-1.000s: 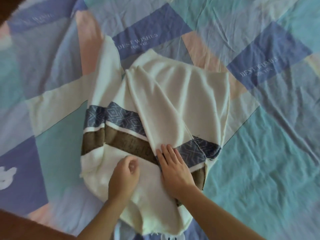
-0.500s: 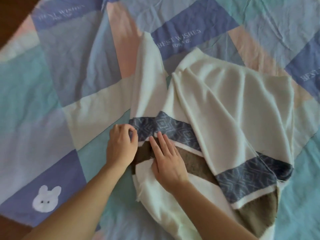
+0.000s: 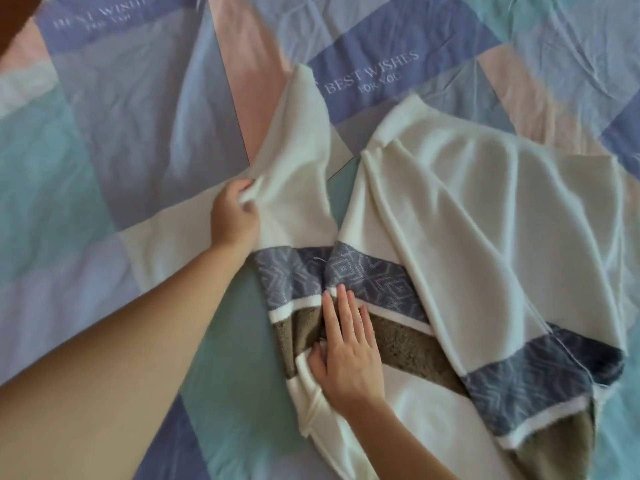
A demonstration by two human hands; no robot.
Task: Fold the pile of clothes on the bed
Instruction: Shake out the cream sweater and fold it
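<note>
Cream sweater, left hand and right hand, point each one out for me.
cream sweater [image 3: 485,216]: head view, plain cream panel.
left hand [image 3: 233,216]: head view, back of hand.
right hand [image 3: 349,344]: head view, back of hand.

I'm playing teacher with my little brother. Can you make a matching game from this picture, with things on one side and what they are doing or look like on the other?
Things:
1. left hand
2. right hand
3. sleeve
4. bedsheet

Descriptions:
A. lies flat on the brown stripe of the sweater, fingers straight
B. cream, pinched at its edge
C. pinches cream fabric
D. patchwork of blue, pink and teal, with "BEST WISHES FOR YOU" printed on it

Pairs: 1-C, 2-A, 3-B, 4-D
</note>
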